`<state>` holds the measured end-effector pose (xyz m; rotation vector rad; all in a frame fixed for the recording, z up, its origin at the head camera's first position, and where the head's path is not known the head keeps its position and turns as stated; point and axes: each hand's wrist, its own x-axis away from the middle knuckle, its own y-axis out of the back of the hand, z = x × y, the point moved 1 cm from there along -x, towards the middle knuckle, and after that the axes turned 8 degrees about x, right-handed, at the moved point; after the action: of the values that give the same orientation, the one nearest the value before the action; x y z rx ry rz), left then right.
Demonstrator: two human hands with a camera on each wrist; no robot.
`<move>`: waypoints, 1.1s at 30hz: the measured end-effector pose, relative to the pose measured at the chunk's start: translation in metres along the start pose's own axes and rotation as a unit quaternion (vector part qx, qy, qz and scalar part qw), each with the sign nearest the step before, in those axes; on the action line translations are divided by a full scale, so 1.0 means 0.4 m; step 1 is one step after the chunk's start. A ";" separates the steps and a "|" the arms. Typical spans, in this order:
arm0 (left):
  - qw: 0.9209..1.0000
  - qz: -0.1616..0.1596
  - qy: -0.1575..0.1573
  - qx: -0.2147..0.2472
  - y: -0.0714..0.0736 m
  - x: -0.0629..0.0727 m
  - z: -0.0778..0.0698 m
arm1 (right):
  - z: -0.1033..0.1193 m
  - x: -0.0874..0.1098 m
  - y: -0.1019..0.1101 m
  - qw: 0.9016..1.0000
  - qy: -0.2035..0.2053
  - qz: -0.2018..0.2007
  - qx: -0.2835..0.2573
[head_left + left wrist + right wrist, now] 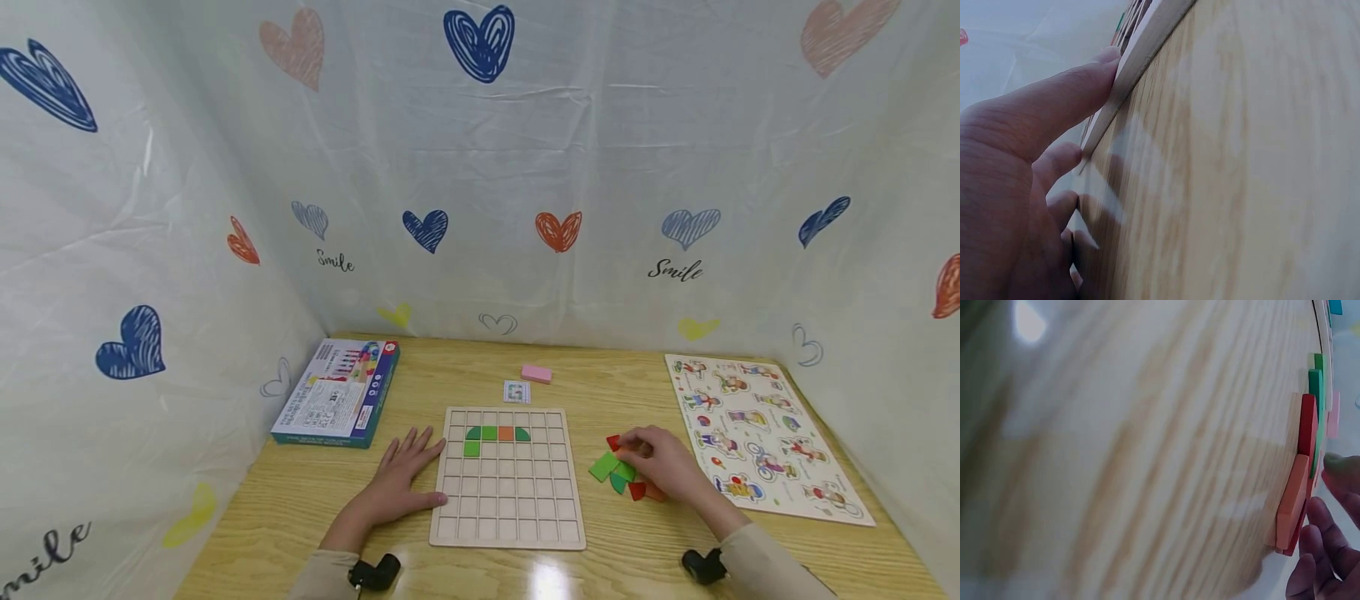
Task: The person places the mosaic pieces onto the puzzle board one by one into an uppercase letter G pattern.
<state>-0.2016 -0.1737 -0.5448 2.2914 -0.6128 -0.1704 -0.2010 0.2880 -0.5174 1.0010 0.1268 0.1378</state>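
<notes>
Lying beneath the bare right hand (660,460): a loose pile of flat red, green and orange pieces (603,467), lower right of centre, slanting from upper left to lower right.
Nearer hand: the right; the bare left hand (401,483) is well apart, beyond the pale wooden grid board (506,507) at lower centre.
Fingertips over the pile: thumb and forefinger near together at its upper-left end, beside a red piece; I cannot tell whether they pinch anything.
Left fingers: spread wide, holding nothing, thumb touching the board's left edge.
Piece looks: light green straight-edged, dark green (618,483) round-edged, red (637,492) pointed; the orange one (1291,503) shows a thick straight edge.
Upper board cells: three green squares or curves in a row with one orange square, plus a light green square (472,449) below.
</notes>
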 end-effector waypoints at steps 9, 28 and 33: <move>1.000 0.000 0.000 0.000 -0.001 0.000 -0.003 | -0.004 -0.007 -0.009 0.999 -0.023 0.014 0.020; 1.000 -0.004 -0.002 0.001 0.002 0.001 -0.005 | -0.007 -0.001 -0.002 1.000 -0.012 0.011 0.015; 1.000 -0.003 -0.002 0.000 0.003 0.001 -0.006 | -0.013 -0.004 -0.002 1.000 -0.010 0.009 0.017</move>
<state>-0.2007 -0.1730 -0.5423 2.2941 -0.6077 -0.1785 -0.2034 0.2915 -0.5206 1.0381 0.1026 0.1431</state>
